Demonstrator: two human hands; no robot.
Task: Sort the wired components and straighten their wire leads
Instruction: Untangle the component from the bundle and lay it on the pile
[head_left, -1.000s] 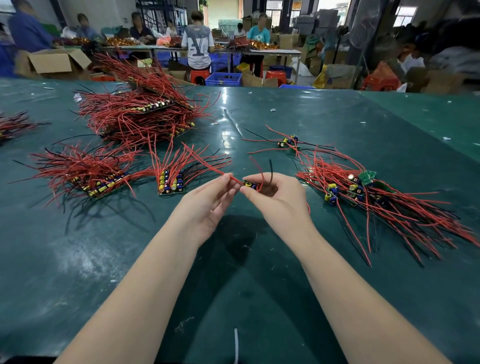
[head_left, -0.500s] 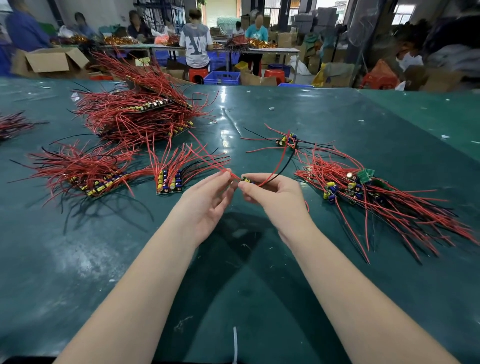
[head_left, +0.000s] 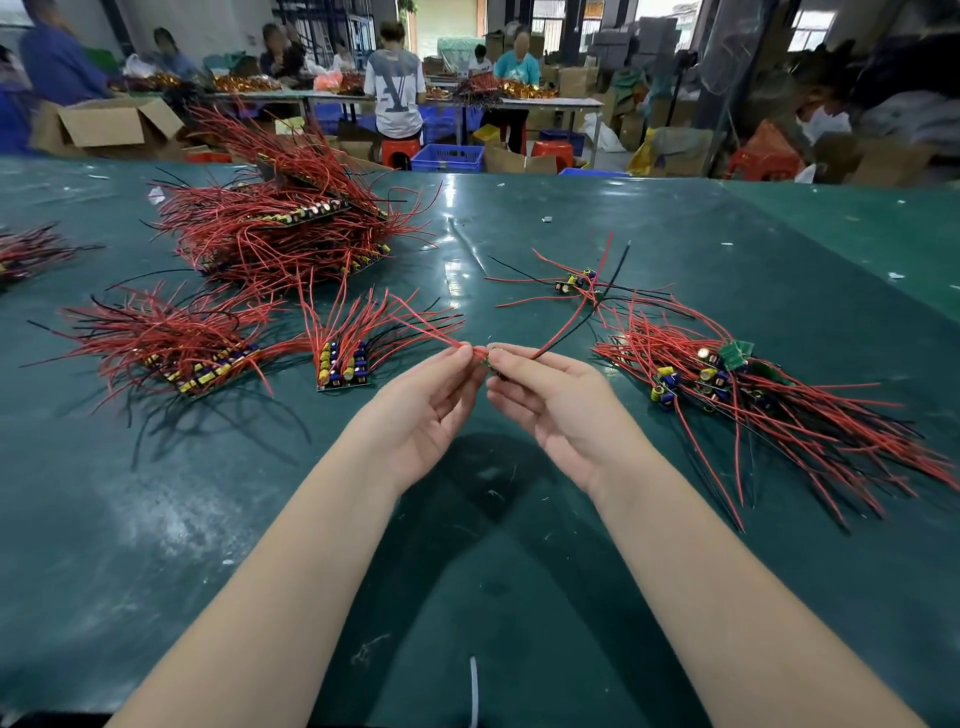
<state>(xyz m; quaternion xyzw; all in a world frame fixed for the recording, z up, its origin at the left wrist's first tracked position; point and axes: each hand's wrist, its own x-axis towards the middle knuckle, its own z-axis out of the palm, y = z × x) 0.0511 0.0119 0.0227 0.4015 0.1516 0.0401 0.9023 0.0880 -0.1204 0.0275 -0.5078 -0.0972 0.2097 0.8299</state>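
The small component (head_left: 489, 362) sits between your two hands, above the middle of the bench (head_left: 156, 519), held clear of its surface. Only a sliver of green board shows, at the tips of your right thumb and forefinger. Your right hand (head_left: 558, 410) pinches it there, palm turned up, the other fingers loosely curled beneath. From that pinch a black lead (head_left: 587, 314) and a red lead (head_left: 597, 280) rise away toward the far right.

Your left hand (head_left: 423, 410) pinches the red leads (head_left: 415, 314) on the component's other side, just beside the board, thumb against fingertips. Those leads run up and left from the pinch, fairly straight. The two sets of fingertips stand near each other but do not touch.

To the left of your left hand lies a short row of components (head_left: 343, 364) with leads fanned toward the far edge. Further left lies a longer row (head_left: 202, 364), and behind both a large heap (head_left: 280, 228). Near the left edge, a further bundle (head_left: 26, 252) is partly cut off. To the right of your right hand lies an unsorted pile (head_left: 727, 384), its wires trailing toward the near right. A few loose components (head_left: 576, 283) lie beyond it. Whether their leads are tangled cannot be told.
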